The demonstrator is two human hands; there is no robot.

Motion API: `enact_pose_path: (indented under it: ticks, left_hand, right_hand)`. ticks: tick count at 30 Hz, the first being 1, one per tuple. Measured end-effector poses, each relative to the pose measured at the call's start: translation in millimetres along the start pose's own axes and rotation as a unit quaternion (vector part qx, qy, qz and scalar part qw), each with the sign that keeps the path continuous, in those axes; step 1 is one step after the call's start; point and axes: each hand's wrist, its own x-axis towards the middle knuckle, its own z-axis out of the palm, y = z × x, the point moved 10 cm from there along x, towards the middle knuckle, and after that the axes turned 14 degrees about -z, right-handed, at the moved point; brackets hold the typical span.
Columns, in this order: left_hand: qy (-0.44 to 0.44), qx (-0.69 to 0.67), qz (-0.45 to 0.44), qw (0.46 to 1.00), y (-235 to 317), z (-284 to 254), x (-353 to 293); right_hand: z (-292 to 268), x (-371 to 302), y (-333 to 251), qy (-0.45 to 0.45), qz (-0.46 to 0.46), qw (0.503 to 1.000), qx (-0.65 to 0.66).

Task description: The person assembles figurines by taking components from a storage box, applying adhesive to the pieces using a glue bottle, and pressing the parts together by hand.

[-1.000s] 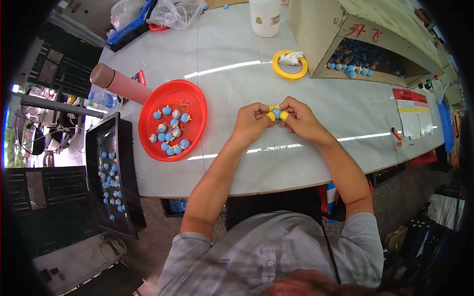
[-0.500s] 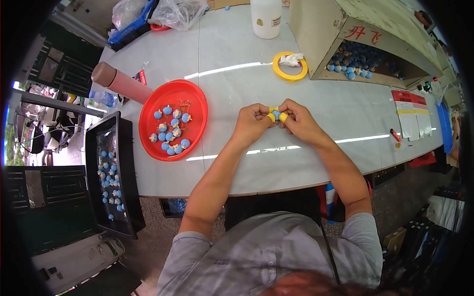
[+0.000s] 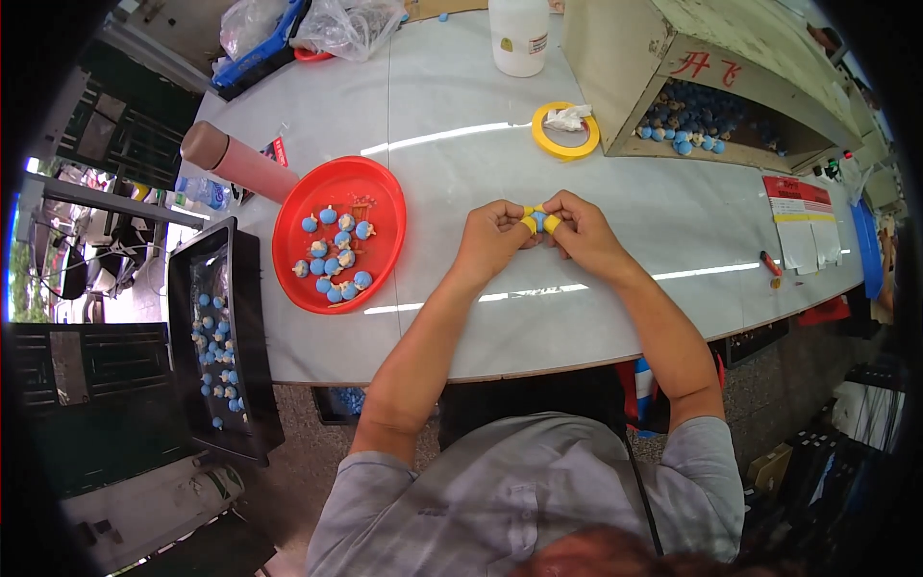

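Blue and small, the piece [image 3: 539,223] sits near the middle of the frame, held between two hands just above the desk [image 3: 461,159]. From far off, I see the left hand [image 3: 488,238] pinch it from the left, thumb and finger bent in close. The right hand [image 3: 588,238] pinches it from the right in the same way. Yellow wraps [image 3: 552,224] cover some of the fingertips, and they hide much of the blue piece, so I cannot tell its full shape.

On the left of the frame I see a round red dish [image 3: 332,178] with blue and cream balls [image 3: 323,286] in it. Just beside it, a pink bottle [image 3: 255,171] leans in my view. Lower down at the left is a long black tray [image 3: 252,346] with more little balls [image 3: 217,357] inside.

Near the top middle stands a white jug [image 3: 519,43]. Below it lies a yellow roll of tape [image 3: 540,144], with crumpled white paper [image 3: 567,117] on it. At the upper right I see a big box [image 3: 615,77], open at the front, with a heap of blue balls [image 3: 685,147] inside. Red and white paper [image 3: 800,204] lies at the right.
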Motion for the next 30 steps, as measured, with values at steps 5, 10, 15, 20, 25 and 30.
enact_pose_path:
  ticks: [5, 10, 15, 20, 25, 30]
  left_hand:
    - [-0.026, 0.008, 0.006, 1.000, 1.2, 1.7, 0.4]
    - [-0.022, 0.010, -0.005, 1.000, -0.5, 1.1, 0.1]
    - [-0.015, 0.018, -0.008, 1.000, 1.3, 2.0, -2.4]
    - [0.002, 0.034, -0.003, 0.999, -0.1, 1.1, -1.8]
    - [0.011, 0.040, -0.001, 0.999, 0.1, 0.7, -1.8]
    - [0.009, 0.037, 0.003, 0.999, -0.4, 1.7, -0.2]
  right_hand:
    - [1.8, 1.1, 3.6, -0.016, 0.000, 0.999, 0.042]
    - [2.0, 0.3, 3.2, -0.020, 0.002, 0.999, 0.042]
    - [3.2, -0.9, 3.6, -0.026, 0.006, 0.999, 0.032]
    - [2.9, -3.5, -1.8, -0.012, 0.001, 1.000, -0.009]
    - [2.5, -3.2, -2.7, -0.007, -0.012, 1.000, -0.024]
    - [1.3, -2.9, 0.1, -0.003, -0.015, 0.999, -0.029]
